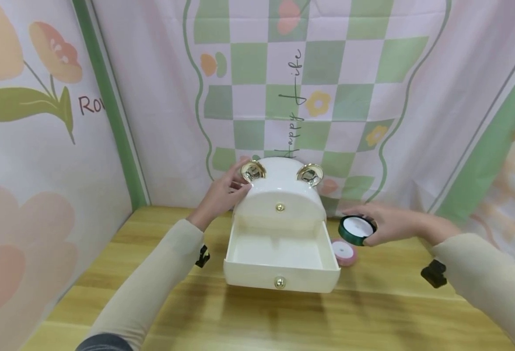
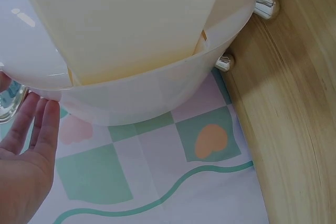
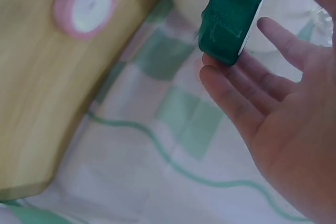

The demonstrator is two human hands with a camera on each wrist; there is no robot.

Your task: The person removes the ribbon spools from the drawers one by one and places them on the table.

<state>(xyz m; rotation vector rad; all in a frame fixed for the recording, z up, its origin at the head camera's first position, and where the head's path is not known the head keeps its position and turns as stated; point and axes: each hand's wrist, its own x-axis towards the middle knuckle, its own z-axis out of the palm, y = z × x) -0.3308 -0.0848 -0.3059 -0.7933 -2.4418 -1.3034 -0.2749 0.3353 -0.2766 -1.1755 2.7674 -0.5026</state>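
A white drawer box (image 1: 284, 187) with gold ear-like rings and round gold knobs stands on the table. Its lower drawer (image 1: 279, 280) is pulled out, with a bare floor visible inside. My left hand (image 1: 224, 192) touches the box's upper left side by the gold ring (image 1: 253, 170); in the left wrist view its fingers (image 2: 44, 124) lie fairly straight against the shell. To the right of the box, my right hand (image 1: 391, 224) holds a roll of green ribbon (image 1: 351, 235) between thumb and fingers, above the table. A pink ribbon roll (image 1: 344, 252) lies just below it, beside the drawer.
The wooden table (image 1: 174, 302) extends around the box. Behind it hangs a checkered fabric backdrop (image 1: 284, 107), close to the box's back, with a flowered panel (image 1: 42, 170) on the left. Short metallic feet (image 2: 266, 6) show under the box.
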